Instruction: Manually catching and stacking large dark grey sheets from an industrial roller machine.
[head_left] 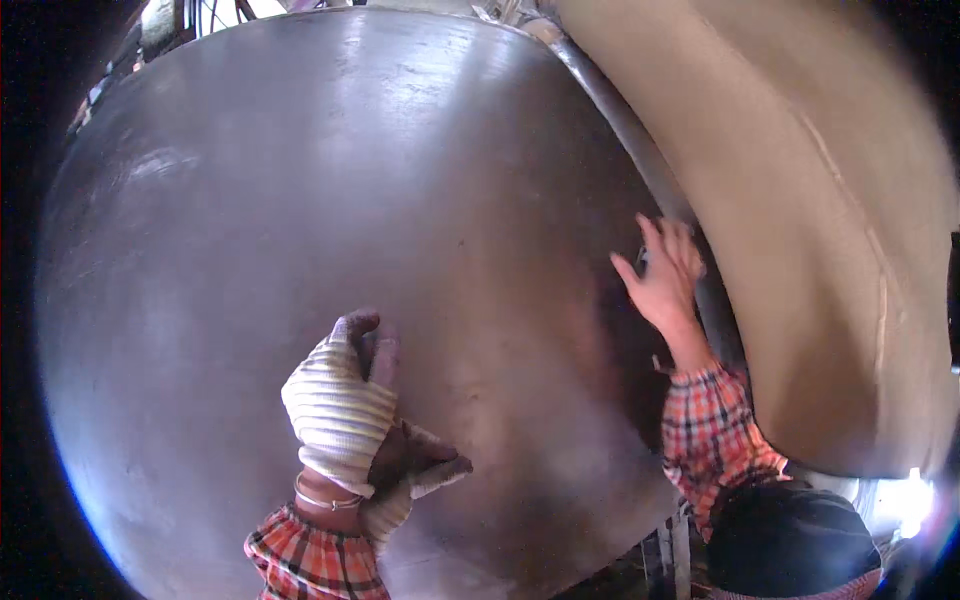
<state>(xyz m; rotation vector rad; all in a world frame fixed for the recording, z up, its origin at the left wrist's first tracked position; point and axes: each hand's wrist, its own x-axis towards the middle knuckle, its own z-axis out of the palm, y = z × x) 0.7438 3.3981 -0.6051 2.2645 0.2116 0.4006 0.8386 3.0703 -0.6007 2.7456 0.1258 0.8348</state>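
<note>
A large smooth grey metal sheet point(250, 230), bent by the lens, fills most of the view. Over its lower middle is my left hand point(345, 405), in a striped knit glove with dark-coated fingers; a bangle circles the wrist below the cuff. Its fingers curl inward with their tips close together. Partly behind that wrist, my right hand point(430, 465) wears a similar glove, its thumb and finger converging toward the right. Whatever either hand may grip is too small or hidden to make out. Whether the gloves touch each other or the sheet is unclear.
A co-worker's bare hand point(665, 275) reaches the sheet's right edge from a plaid sleeve point(710, 420). Their dark head covering or hair point(790, 540) occupies the lower right corner. Alongside rises a big tan curved panel point(800, 220), with a dark bar point(625, 120) between.
</note>
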